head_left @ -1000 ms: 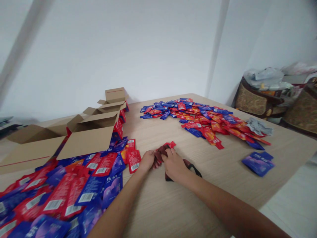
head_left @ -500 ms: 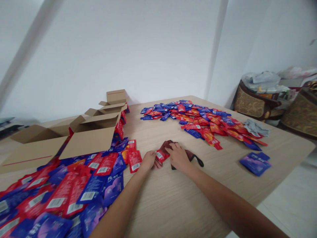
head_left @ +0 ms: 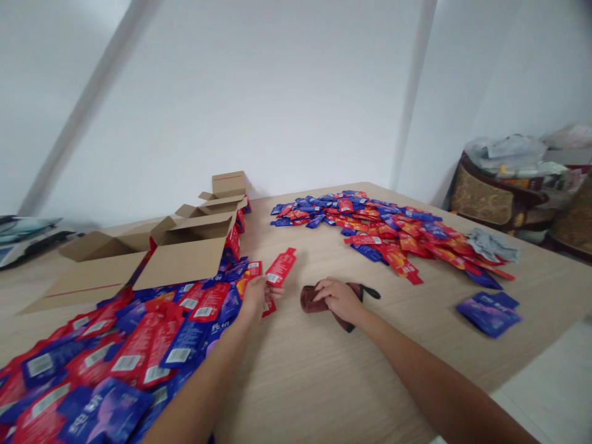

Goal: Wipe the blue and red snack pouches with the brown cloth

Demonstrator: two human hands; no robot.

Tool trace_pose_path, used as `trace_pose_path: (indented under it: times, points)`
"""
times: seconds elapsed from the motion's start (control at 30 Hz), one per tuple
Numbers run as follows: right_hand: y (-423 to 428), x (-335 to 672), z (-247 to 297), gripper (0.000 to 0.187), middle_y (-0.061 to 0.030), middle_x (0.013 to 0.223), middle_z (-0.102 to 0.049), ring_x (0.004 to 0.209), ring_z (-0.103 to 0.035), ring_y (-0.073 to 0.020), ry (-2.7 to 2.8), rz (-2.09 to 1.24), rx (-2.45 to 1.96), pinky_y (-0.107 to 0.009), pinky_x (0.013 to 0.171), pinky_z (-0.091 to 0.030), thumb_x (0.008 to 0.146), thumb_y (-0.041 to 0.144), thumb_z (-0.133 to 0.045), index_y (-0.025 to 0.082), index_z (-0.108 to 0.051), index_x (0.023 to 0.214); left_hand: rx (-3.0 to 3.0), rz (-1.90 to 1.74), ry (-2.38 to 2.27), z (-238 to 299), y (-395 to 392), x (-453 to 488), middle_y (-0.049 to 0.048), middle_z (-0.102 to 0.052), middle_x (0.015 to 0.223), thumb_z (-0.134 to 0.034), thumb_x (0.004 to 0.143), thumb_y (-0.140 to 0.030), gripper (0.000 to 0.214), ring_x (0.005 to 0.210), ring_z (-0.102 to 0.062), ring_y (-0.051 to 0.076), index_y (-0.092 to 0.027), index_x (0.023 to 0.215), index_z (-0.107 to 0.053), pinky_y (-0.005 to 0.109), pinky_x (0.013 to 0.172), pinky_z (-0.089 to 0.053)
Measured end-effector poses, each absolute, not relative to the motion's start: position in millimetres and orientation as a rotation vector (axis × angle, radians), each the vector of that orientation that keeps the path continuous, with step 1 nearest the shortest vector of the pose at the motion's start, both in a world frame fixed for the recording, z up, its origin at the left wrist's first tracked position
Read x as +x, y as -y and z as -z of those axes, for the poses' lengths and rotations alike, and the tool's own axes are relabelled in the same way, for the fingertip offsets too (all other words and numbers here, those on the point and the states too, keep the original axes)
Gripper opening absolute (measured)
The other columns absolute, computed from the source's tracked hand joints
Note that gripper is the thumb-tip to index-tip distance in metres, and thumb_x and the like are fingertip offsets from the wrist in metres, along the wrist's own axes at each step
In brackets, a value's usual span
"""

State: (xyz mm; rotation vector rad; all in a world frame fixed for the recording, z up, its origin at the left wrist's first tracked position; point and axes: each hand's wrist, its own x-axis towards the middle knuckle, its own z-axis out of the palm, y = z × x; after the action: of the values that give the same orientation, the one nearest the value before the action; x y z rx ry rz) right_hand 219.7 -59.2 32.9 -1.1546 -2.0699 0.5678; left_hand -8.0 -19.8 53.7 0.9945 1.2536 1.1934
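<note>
My left hand (head_left: 257,297) pinches a red pouch (head_left: 281,267) by its lower end, the barcode side facing up. It is held at the right edge of a large pile of red and blue pouches (head_left: 134,345). On the bare middle of the table, my right hand (head_left: 336,297) has its fingers closed on a crumpled brown cloth (head_left: 311,298). A dark loop sticks out from the cloth's right side.
Open cardboard boxes (head_left: 185,256) stand in a row at the left. A second heap of pouches (head_left: 370,219) spreads over the table's far right, with a grey cloth (head_left: 491,245) on it. One blue pouch (head_left: 489,313) lies near the right edge.
My left hand has moved left, taking the red pouch away from the brown cloth toward the near pile. My right hand stays at the cloth. The view has shifted slightly left.
</note>
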Motion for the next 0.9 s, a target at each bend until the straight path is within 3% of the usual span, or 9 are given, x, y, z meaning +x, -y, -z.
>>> trace_pose_path:
  times: [0.13,0.23,0.47,0.57,0.63,0.7,0.9]
  points:
    - [57,222,-32,0.049,0.0005,0.092,-0.067,0.091,-0.055,-0.0153,2.064,-0.543,-1.139,-0.028,0.085,-0.040,0.056,0.000,-0.040,0.027,-0.074,0.077,0.768,-1.472,-1.286,-72,40,-57,0.0080,-0.065,0.058,-0.034,0.087,-0.012,0.023,0.053,-0.066,0.016,-0.012,0.074,-0.053,0.023,0.053,-0.053]
    - [58,221,-34,0.049,0.0009,0.092,-0.068,0.092,-0.055,-0.0154,2.073,-0.547,-1.143,-0.028,0.085,-0.040,0.055,0.000,-0.041,0.028,-0.074,0.078,0.600,-1.449,-1.237,-74,66,-79,0.0149,-0.069,0.070,-0.034,0.086,-0.008,0.023,0.067,-0.069,0.020,-0.009,0.076,-0.054,0.029,0.064,-0.056]
    - [60,217,-39,0.048,0.0013,0.096,-0.068,0.093,-0.055,-0.0152,2.089,-0.518,-1.212,-0.028,0.088,-0.039,0.060,-0.001,-0.042,0.029,-0.074,0.081,0.856,-1.166,-1.273,-74,91,-51,0.0130,-0.069,0.078,-0.042,0.087,-0.024,0.018,0.075,-0.068,0.023,-0.014,0.078,-0.054,0.039,0.074,-0.054]
    - [60,221,-41,0.046,0.0011,0.098,-0.067,0.094,-0.054,-0.0154,2.045,-0.476,-1.247,-0.028,0.088,-0.039,0.063,0.001,-0.043,0.029,-0.074,0.082,1.466,-0.985,-1.315,-63,79,-26,0.0126,-0.068,0.098,-0.051,0.082,-0.036,0.021,0.101,-0.061,0.027,-0.017,0.087,-0.059,0.045,0.092,-0.043]
    - [58,227,-44,0.045,0.0009,0.098,-0.067,0.094,-0.054,-0.0159,1.983,-0.445,-1.287,-0.029,0.089,-0.039,0.064,0.002,-0.043,0.028,-0.073,0.083,1.932,-0.853,-1.390,-51,68,-16,0.0109,-0.061,0.119,-0.059,0.076,-0.039,0.029,0.123,-0.044,0.029,-0.020,0.098,-0.062,0.047,0.106,-0.025]
    - [55,235,-47,0.044,0.0006,0.098,-0.066,0.095,-0.053,-0.0165,1.903,-0.421,-1.336,-0.030,0.090,-0.039,0.065,0.002,-0.043,0.027,-0.073,0.084,2.230,-0.708,-1.486,-42,56,-10,0.0103,-0.053,0.130,-0.058,0.076,-0.039,0.038,0.132,-0.030,0.030,-0.021,0.110,-0.059,0.048,0.110,-0.012]
    - [44,253,-51,0.043,-0.0026,0.107,-0.061,0.104,-0.049,-0.0188,1.465,-0.322,-1.330,-0.034,0.096,-0.036,0.069,0.006,-0.041,0.024,-0.069,0.095,2.455,-0.678,-1.405,-54,-1,59,0.0124,-0.046,0.135,-0.047,0.085,-0.029,0.040,0.132,-0.031,0.027,-0.018,0.123,-0.049,0.046,0.110,-0.014]
